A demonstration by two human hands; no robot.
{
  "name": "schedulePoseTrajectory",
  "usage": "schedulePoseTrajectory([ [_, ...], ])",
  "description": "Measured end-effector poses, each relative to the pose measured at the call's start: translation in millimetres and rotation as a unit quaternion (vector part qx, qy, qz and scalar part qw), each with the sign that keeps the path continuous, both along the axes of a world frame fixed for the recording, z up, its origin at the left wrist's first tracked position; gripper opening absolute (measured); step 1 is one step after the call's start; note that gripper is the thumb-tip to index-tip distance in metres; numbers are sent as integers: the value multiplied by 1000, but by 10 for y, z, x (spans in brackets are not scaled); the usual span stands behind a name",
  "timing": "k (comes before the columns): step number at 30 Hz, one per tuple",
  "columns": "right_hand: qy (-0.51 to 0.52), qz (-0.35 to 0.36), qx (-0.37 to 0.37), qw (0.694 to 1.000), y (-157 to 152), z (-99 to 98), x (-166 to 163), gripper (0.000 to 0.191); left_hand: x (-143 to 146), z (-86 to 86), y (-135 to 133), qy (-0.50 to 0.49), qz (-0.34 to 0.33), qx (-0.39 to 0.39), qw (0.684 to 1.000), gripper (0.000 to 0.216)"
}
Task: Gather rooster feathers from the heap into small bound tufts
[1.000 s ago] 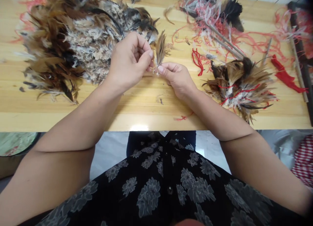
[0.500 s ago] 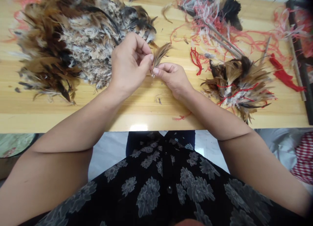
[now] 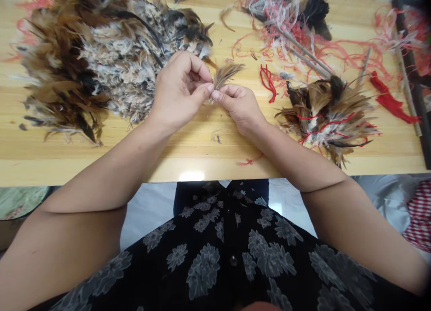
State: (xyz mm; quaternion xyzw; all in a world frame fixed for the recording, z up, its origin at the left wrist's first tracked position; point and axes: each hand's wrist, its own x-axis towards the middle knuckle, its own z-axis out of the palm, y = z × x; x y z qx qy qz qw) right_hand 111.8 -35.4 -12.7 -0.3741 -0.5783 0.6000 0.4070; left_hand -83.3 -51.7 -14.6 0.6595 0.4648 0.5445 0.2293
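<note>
My left hand [image 3: 178,91] and my right hand [image 3: 239,105] meet over the middle of the wooden table [image 3: 202,154]. Both pinch the quill ends of a small tuft of brown feathers [image 3: 226,72], which fans out up and to the right, lying almost flat. The fingertips of the two hands touch at the tuft's base. A large heap of brown, black and white feathers [image 3: 101,55] lies just left of my left hand.
A bundle of feathers wound with red thread [image 3: 328,111] lies right of my right hand. Loose red thread [image 3: 269,80], thin sticks [image 3: 306,53] and plastic strips litter the far right. A red tassel [image 3: 390,100] lies near the right edge.
The feather tuft has tipped from nearly upright to pointing right and low. Both hands shifted slightly away from me, still pinching its base.
</note>
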Motion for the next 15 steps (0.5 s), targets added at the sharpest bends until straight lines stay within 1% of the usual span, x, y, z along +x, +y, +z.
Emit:
schedulePoseTrajectory([
  [3, -4, 1, 13, 1000, 13, -30, 14, 76, -77, -71, 60, -39, -27, -38, 998, 61],
  [7, -30, -2, 47, 998, 50, -90, 39, 71, -219, -137, 92, -36, -66, -110, 991, 62],
  [11, -59, 1, 99, 993, 79, -87, 72, 66, -301, -176, 112, -23, -80, -118, 990, 71],
  [13, -81, -4, 124, 989, 93, -67, 86, 65, -288, -173, 98, -18, -80, -117, 990, 68],
  [15, -103, -12, 143, 984, 111, -56, 93, 64, -248, -137, 61, -5, -64, -101, 993, 62],
])
